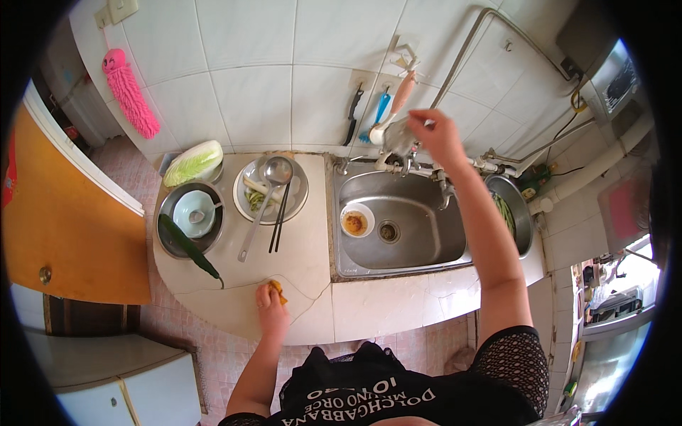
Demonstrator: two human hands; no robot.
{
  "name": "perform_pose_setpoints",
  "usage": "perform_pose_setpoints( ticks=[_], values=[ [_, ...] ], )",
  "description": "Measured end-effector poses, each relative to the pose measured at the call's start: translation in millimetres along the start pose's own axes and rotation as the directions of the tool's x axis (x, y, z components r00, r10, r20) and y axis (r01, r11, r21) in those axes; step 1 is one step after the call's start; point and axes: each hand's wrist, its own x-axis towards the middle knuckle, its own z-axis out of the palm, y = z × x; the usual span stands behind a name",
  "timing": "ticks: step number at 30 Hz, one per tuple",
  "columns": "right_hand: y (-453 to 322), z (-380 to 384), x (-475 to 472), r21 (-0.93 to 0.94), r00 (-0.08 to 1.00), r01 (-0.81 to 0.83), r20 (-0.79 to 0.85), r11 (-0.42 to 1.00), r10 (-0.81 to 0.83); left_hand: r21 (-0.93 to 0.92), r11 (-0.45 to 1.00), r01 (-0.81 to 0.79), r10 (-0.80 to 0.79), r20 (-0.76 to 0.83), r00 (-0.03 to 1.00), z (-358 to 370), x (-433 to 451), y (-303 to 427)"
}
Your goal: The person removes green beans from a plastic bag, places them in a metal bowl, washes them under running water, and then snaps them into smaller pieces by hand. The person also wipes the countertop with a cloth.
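Observation:
My left hand [272, 308] rests on the tiled counter [303, 255], its fingers around a crumpled yellow-brown cloth or sponge [278, 293]. Raised over the back of the sink [426, 250], my right hand [439, 137] pinches a grey, blurred scrubber [399, 138] near the wall hooks. A white bowl [367, 215] with brownish residue sits in the steel basin, left of the drain [389, 231]. On the counter, a metal ladle [260, 223] and dark chopsticks [280, 229] lie across a plate [241, 207] holding cut vegetables.
A cucumber [189, 247] leans across a steel basin [217, 242] containing a pale blue dish [185, 209]. Behind stands a napa cabbage [197, 160]. Faucets [445, 194] and pipes line the sink's back. Right of it, a metal basin [525, 234] holds green beans or similar vegetables.

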Motion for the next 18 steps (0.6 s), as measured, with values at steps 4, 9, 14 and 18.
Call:
perform_pose_setpoints(
  ticks=[4,9,14,18],
  values=[
    [-26,-56,59,-0.052,0.985,-0.049,-0.169,0.997,0.040,0.060,0.996,-0.065,0.069,-0.070,0.995,13,9,18],
    [-32,-71,114,-0.133,0.926,-0.021,-0.376,0.991,-0.031,0.099,0.993,-0.062,0.070,-0.071,0.995,1,10,26],
    [15,-40,136,0.005,0.955,-0.037,-0.295,0.999,0.036,0.064,0.997,-0.045,0.048,-0.040,0.998,-5,13,41],
    [-2,-9,103,0.002,0.972,-0.037,-0.231,0.999,0.036,0.074,0.996,-0.044,0.049,-0.065,0.997,-6,10,35]
  ],
)
